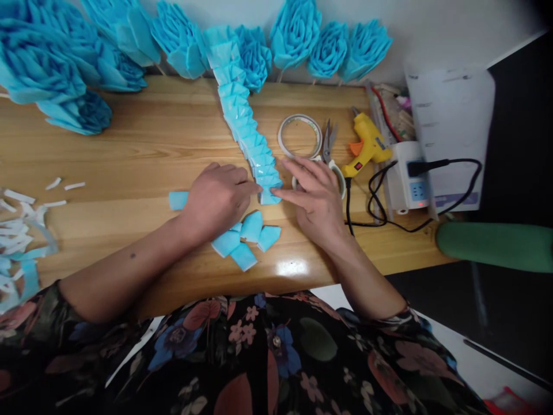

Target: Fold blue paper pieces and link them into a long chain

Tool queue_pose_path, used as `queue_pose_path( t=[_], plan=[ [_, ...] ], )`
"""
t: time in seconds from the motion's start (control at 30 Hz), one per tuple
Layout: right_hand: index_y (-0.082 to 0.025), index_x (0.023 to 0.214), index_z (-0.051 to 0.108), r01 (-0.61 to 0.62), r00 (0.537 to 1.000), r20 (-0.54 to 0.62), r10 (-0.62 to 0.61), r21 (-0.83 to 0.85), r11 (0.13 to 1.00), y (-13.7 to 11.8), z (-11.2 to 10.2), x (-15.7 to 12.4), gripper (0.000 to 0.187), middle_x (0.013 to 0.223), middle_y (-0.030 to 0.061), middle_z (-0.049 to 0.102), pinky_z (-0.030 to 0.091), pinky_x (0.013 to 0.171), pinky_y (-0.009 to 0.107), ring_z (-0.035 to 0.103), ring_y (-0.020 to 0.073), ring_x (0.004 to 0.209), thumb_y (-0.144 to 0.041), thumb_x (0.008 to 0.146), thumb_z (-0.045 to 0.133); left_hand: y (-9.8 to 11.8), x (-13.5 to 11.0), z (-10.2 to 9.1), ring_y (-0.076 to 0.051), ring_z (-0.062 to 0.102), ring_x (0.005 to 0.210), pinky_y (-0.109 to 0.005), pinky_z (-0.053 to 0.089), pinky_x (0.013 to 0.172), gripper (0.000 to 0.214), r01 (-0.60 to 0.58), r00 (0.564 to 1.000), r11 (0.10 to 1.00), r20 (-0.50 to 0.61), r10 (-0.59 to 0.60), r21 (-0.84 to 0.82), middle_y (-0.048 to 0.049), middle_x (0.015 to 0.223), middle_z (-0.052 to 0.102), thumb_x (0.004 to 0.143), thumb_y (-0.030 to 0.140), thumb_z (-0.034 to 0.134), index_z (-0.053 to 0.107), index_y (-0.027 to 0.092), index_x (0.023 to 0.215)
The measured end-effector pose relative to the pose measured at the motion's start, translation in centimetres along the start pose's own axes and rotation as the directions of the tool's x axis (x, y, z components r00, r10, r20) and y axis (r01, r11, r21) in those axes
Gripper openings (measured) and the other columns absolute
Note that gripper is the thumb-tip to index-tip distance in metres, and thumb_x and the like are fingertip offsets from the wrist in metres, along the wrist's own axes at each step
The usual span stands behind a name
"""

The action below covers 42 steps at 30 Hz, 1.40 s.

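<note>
A long strip of light blue folded crepe paper [246, 127] runs from the flowers at the back toward me, its pleats stacked in overlapping points. At the strip's near end, my left hand [218, 199] has its fingers curled, and its index fingertip touches the left edge. My right hand [319, 202] lies opposite with fingers stretched and spread, the index tip on the right edge. Several small blue paper pieces [243, 256] lie just below, and another blue piece [177, 200] is partly covered by my left hand. Scissors [328, 144] lie partly hidden behind my right hand.
Blue paper roses [296, 34] line the wall, with a larger bunch [38, 57] at the left. Right of the tape roll [280, 138] are a yellow glue gun [367, 144], a corded power strip [410, 178] and a green cylinder [492, 246]. White paper scraps [21, 225] lie left.
</note>
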State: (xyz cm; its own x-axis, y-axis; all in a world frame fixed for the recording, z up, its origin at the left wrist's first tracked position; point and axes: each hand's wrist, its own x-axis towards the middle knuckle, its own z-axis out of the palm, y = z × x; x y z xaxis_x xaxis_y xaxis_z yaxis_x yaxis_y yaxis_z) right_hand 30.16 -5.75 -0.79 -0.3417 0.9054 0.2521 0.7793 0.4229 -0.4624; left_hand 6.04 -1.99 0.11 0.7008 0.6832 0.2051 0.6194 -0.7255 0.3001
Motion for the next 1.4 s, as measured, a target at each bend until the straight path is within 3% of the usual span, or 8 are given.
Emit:
queue_pose_path(
  t=[0.13,0.37,0.57,0.83,1.0,1.13,1.3,1.4],
  plan=[
    [-0.044,0.121,0.072,0.026,0.999,-0.045,-0.027,-0.009,1.0,0.0,-0.2,0.0,0.036,0.146,-0.0052,0.063,0.029,0.123,0.063,0.047,0.0268,0.144,-0.025,0.102,0.049,0.0,0.1,-0.1,-0.022,0.062,0.081,-0.036,0.04,0.069,0.03,0.002,1.0,1.0,0.006,-0.002,-0.005,-0.0085,0.085,0.07,0.096,0.016,0.046,0.076,0.019,0.096],
    [-0.042,0.127,0.071,0.05,0.999,0.018,-0.049,-0.071,0.996,0.6,0.4,-0.3,0.035,0.152,-0.0034,0.058,0.029,0.125,0.062,0.046,0.0275,0.147,-0.028,0.102,0.05,0.0,0.2,-0.1,-0.022,0.062,0.081,-0.036,0.039,0.069,0.03,-0.003,1.0,1.0,0.01,0.003,0.008,-0.0082,0.085,0.071,0.097,0.017,0.047,0.077,0.018,0.096],
    [-0.045,0.134,0.066,0.089,0.993,-0.071,-0.097,-0.103,0.991,0.7,0.3,-0.3,0.038,0.155,-0.0055,0.056,0.03,0.124,0.064,0.044,0.0276,0.149,-0.031,0.105,0.045,0.1,0.3,-0.3,-0.024,0.062,0.082,-0.037,0.038,0.071,0.032,0.03,0.999,0.999,0.04,-0.029,-0.018,-0.0079,0.087,0.072,0.098,0.02,0.046,0.078,0.02,0.096],
    [-0.046,0.135,0.065,0.103,0.994,0.029,-0.101,-0.079,0.992,1.6,1.1,-0.4,0.04,0.157,-0.006,0.053,0.031,0.125,0.063,0.041,0.0272,0.152,-0.028,0.104,0.047,-0.2,-0.1,0.4,-0.021,0.066,0.083,-0.036,0.038,0.07,0.032,0.033,0.993,0.995,-0.114,-0.044,-0.099,-0.0056,0.089,0.074,0.098,0.018,0.046,0.078,0.023,0.098],
    [-0.045,0.135,0.064,0.108,0.994,-0.012,-0.11,-0.097,0.989,1.1,0.7,-0.3,0.042,0.156,-0.0058,0.055,0.034,0.124,0.062,0.044,0.0255,0.15,-0.026,0.105,0.043,-0.3,0.0,0.4,-0.021,0.064,0.082,-0.035,0.038,0.071,0.03,0.023,0.999,0.995,-0.045,-0.028,-0.093,-0.0058,0.087,0.074,0.096,0.017,0.048,0.078,0.022,0.096],
    [-0.044,0.135,0.064,0.097,0.988,-0.108,-0.114,-0.151,0.984,0.4,0.3,-0.1,0.047,0.155,-0.0052,0.056,0.036,0.122,0.062,0.047,0.0239,0.147,-0.018,0.104,0.04,-0.2,0.1,0.3,-0.022,0.064,0.079,-0.036,0.036,0.069,0.031,0.005,0.998,0.999,-0.057,-0.008,-0.05,-0.0059,0.085,0.073,0.098,0.018,0.049,0.079,0.022,0.093],
    [-0.039,0.121,0.073,0.183,0.981,-0.037,-0.193,-0.187,0.965,0.1,0.5,-0.1,0.044,0.156,-0.0031,0.055,0.036,0.121,0.062,0.044,0.0284,0.151,-0.013,0.102,0.043,-0.1,0.2,0.2,-0.023,0.065,0.079,-0.038,0.036,0.069,0.031,-0.005,0.999,1.0,-0.042,0.005,-0.019,-0.0057,0.085,0.074,0.099,0.02,0.049,0.079,0.022,0.093],
    [-0.044,0.13,0.068,0.13,0.988,-0.064,-0.142,-0.163,0.978,-0.1,0.4,-0.1,0.045,0.159,-0.0055,0.051,0.033,0.123,0.064,0.043,0.0282,0.151,-0.018,0.104,0.043,-0.2,0.2,0.3,-0.024,0.065,0.079,-0.038,0.036,0.068,0.033,-0.002,0.998,1.0,-0.059,0.001,-0.019,-0.0058,0.084,0.073,0.099,0.019,0.048,0.079,0.022,0.091]
  ],
)
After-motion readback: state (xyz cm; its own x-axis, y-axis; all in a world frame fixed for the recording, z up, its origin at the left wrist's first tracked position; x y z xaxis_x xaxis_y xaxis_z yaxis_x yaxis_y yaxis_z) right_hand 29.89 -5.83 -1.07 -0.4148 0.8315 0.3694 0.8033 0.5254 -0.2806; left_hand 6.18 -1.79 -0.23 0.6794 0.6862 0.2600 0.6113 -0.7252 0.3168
